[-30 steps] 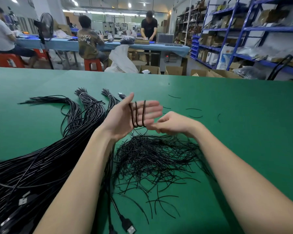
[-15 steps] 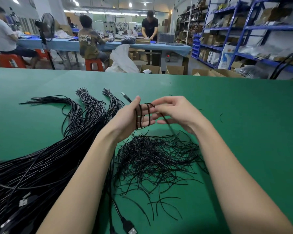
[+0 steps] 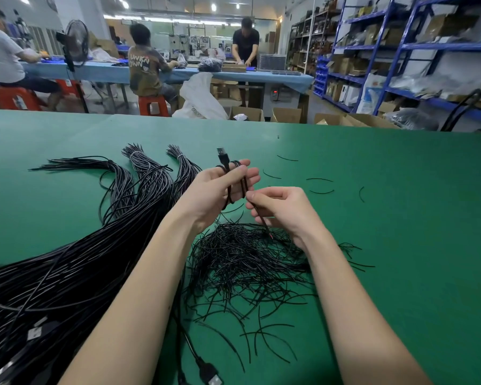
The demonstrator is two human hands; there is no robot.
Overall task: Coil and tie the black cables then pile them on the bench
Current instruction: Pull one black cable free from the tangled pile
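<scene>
Both forearms reach forward from the near edge over the green desk [image 3: 400,218]. Between them, nearest the viewer, a USB plug [image 3: 212,377] lies on the desk at the end of a loose cable. Just beyond it spreads the tie pile [image 3: 245,262], a tangled heap of short thin black wire ties. Left of the tie pile, a thick sheaf of black cables [image 3: 67,273] fans across the desk from the near left corner; its far ends split into bundles [image 3: 150,173], at least two of them bound with pale ties near their tips.

Above the far side of the tie pile the right hand [image 3: 283,209] is held with knuckles up and fingers curled, thumb and forefinger pinching the thin tail end of a cable, whose tip points down toward the tie pile and shows a speck of red. Just beyond and left of it the left hand [image 3: 220,190] is raised palm toward the viewer, fingers straight and close together, with the coil [image 3: 235,184] wound in a few black loops around them and the thumb pressed on the loops. A second USB plug [image 3: 222,155], the coil's end, sticks up past the fingertips.

Beyond the tie pile to the right, a few stray ties [image 3: 320,184] lie scattered on the desk.

Past the desk, three people work at a blue table [image 3: 275,76]; one seated person's shirt back reads "UNKN OWN". A fan [image 3: 77,43] stands to the left and blue shelves [image 3: 400,51] of boxes to the right.
</scene>
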